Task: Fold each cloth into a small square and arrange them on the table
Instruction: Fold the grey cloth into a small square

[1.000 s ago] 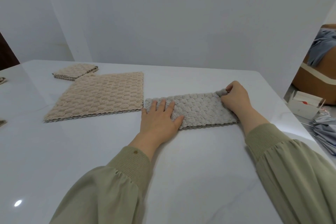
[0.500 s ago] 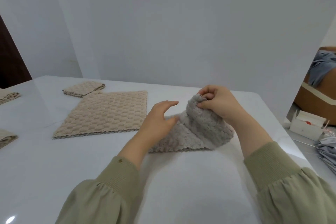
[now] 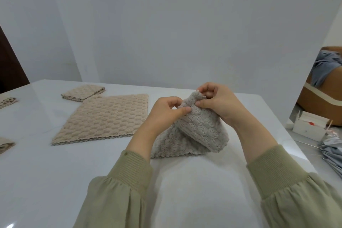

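Observation:
A grey fluffy cloth lies partly on the white table, its right end lifted and bent over toward the left. My right hand pinches the raised corner at the top. My left hand pinches the same raised edge just beside it, thumb against the cloth. A larger beige cloth lies flat to the left. Behind it sits a small folded beige square.
Two more folded cloths show at the left edge, one further back and one nearer. Off the table's right edge are a white box, grey fabric and a brown seat.
My right hand lifted the cloth's right end off the table and carried it leftward. My left hand rose from pressing the cloth flat and now pinches the raised edge.

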The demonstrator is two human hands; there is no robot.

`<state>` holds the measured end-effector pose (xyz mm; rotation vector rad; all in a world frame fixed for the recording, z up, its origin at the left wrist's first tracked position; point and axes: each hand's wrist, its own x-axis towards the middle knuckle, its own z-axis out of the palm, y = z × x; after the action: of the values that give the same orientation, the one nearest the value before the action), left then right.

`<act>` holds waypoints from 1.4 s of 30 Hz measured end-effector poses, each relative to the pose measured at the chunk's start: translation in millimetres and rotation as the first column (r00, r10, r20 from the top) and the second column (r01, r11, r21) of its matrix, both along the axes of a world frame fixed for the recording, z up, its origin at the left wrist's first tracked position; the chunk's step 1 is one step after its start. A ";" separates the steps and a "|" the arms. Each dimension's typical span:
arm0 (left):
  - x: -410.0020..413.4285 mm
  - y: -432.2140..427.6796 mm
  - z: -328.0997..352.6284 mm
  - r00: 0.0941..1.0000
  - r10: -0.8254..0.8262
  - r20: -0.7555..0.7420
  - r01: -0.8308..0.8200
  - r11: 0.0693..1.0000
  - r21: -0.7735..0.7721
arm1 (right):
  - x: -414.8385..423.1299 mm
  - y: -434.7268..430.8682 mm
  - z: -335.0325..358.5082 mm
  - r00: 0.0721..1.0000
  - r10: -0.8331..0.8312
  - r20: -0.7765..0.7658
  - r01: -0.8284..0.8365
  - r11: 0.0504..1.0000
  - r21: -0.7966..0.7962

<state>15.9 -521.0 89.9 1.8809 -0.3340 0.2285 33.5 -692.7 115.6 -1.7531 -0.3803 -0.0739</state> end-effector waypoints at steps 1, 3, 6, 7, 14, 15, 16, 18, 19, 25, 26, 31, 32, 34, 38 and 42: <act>0.6 -0.8 0.9 1.000 0.027 0.009 -0.026 0.999 -0.023 | 0.5 -1.4 0.4 1.000 -0.008 -0.006 0.008 1.000 -0.029; 2.9 -2.1 1.7 0.995 0.095 0.035 -0.093 0.994 -0.064 | 0.0 -6.2 2.9 0.999 -0.006 -0.040 -0.001 0.988 -0.152; 7.3 -3.0 -1.7 0.970 0.226 0.088 -0.219 0.972 -0.085 | -1.5 -16.9 6.9 0.992 0.010 -0.127 -0.070 0.873 -0.482; 7.8 -3.0 -2.7 0.960 0.259 0.108 -0.251 0.965 -0.081 | -2.0 -18.7 7.2 0.988 -0.006 -0.156 -0.083 0.824 -0.560; 11.0 3.2 -4.8 0.923 0.361 0.135 -0.347 0.931 -0.113 | 12.6 -22.4 -7.7 0.949 -0.306 -0.070 0.275 0.918 -0.285; 11.3 4.1 -4.7 0.923 0.362 0.134 -0.348 0.931 -0.114 | 14.0 -22.4 -10.0 0.949 -0.298 -0.101 0.274 0.941 -0.199; 11.4 5.1 -4.3 0.925 0.358 0.127 -0.346 0.932 -0.111 | 15.0 -22.2 -11.9 0.951 -0.276 -0.143 0.263 0.959 -0.104; 9.8 5.5 -2.0 0.933 0.341 0.119 -0.332 0.939 -0.088 | 13.6 -19.8 -11.7 0.956 -0.158 -0.247 0.194 0.973 0.128; 8.6 5.1 -0.3 0.935 0.334 0.123 -0.327 0.942 -0.074 | 12.2 -17.7 -10.1 0.954 -0.084 -0.286 0.153 0.961 0.231; -6.4 -1.9 22.4 0.942 0.299 0.155 -0.286 0.953 -0.098 | 3.7 -0.9 1.7 0.955 -0.142 -0.259 0.210 0.942 0.260; -7.9 -0.5 28.1 0.955 0.276 0.106 -0.258 0.952 -0.163 | 3.4 0.3 2.8 0.957 -0.147 -0.252 0.216 0.938 0.273; -16.1 4.5 52.3 0.985 0.023 -0.168 -0.097 0.887 -0.451 | -7.1 3.0 20.5 0.971 -0.009 -0.241 0.124 0.877 0.464; -17.9 4.0 54.4 0.978 -0.044 -0.203 -0.061 0.872 -0.485 | -9.0 3.3 23.7 0.970 0.013 -0.243 0.109 0.869 0.482; -19.6 3.4 55.6 0.954 -0.155 -0.256 -0.008 0.842 -0.539 | -11.6 2.6 28.2 0.962 0.057 -0.268 0.092 0.853 0.513; -14.4 3.7 47.9 0.964 -0.022 -0.264 -0.082 0.923 -0.376 | -5.7 -0.1 21.4 0.970 -0.123 -0.208 0.193 0.913 0.358; -1.8 6.6 25.7 0.950 0.246 -0.191 -0.264 0.962 -0.075 | 3.8 -2.6 1.7 0.952 -0.303 -0.042 0.306 0.949 0.080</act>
<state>14.1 -514.4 115.6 1.8274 0.0458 0.2427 37.3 -695.3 117.3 -1.7139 -0.0801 -0.2819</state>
